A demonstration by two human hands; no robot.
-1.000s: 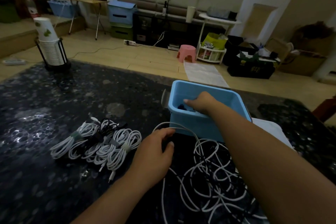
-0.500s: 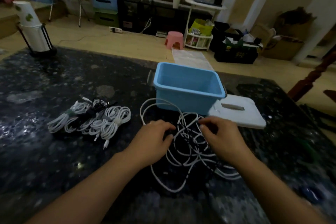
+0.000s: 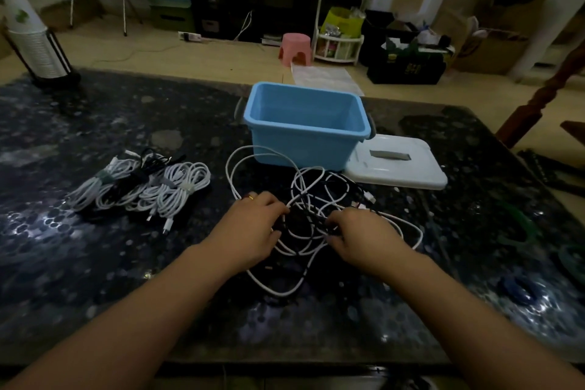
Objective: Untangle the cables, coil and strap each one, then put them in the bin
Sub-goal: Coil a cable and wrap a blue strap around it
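Both hands, left (image 3: 250,231) and right (image 3: 364,239), pinch strands of the tangle (image 3: 316,199) at centre frame, equally near, its loops sprawling up toward the bin (image 3: 305,130) just beyond, bundles (image 3: 139,184) lying left.

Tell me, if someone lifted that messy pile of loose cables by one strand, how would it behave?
The tangled cables would probably droop limply: the strands lie in slack loops on the table. Since white and black strands cross each other, much of the pile would likely drag along. Both hands, left hand and right hand, work in it.
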